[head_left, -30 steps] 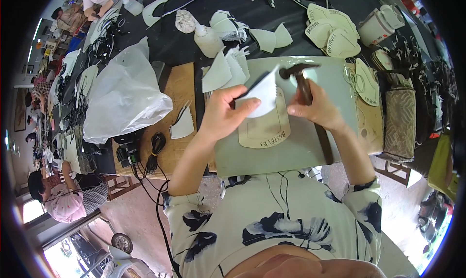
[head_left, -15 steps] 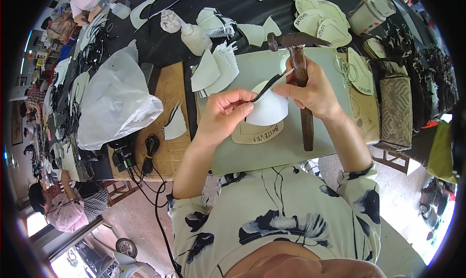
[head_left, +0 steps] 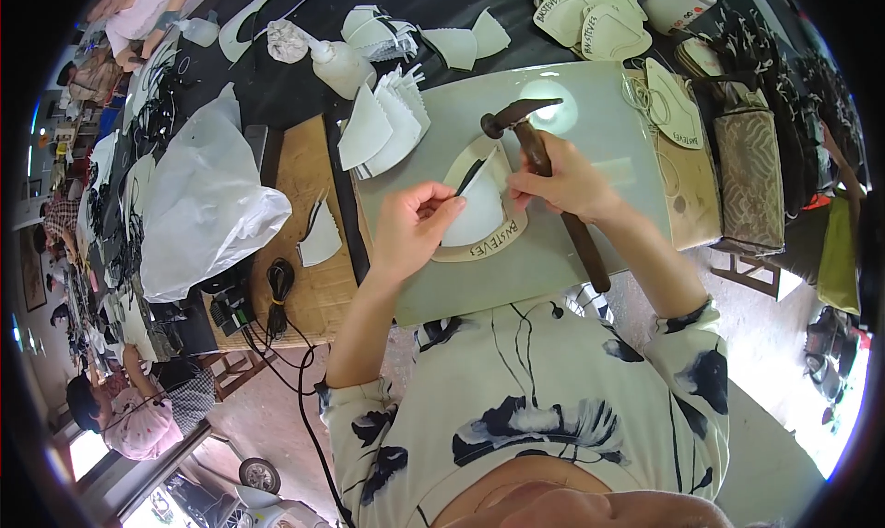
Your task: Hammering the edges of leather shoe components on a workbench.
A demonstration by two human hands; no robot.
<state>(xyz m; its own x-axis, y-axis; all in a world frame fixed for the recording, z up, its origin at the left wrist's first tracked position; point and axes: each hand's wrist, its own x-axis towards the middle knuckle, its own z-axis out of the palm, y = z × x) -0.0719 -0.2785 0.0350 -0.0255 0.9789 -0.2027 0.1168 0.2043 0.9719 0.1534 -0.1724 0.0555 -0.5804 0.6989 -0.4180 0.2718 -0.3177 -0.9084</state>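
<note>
My left hand (head_left: 411, 225) is closed in a pinch on the left edge of a white curved piece (head_left: 477, 214) with a black strip (head_left: 470, 177) along that edge. The piece lies over a cream lettered template (head_left: 496, 244), whose curved rim shows around it. My right hand (head_left: 573, 183) is closed around the dark wooden handle of a hammer (head_left: 585, 256). Its metal head sits above the hand, pointing away from me. The fingertips of that hand also meet the right edge of the white piece. Beneath everything is a smooth pale green board (head_left: 613, 122).
White toothed pieces (head_left: 383, 122) are stacked at the board's left, near a white squeeze bottle (head_left: 341, 69). A plastic bag (head_left: 207, 205) and coiled cable (head_left: 284, 284) lie further left. More cream templates (head_left: 613, 32), a white tub (head_left: 684, 2) and a patterned box (head_left: 749, 173) stand right.
Both hands have lowered the white piece from the air onto the template. The hammer has tilted, its head swinging left and its handle end right.
</note>
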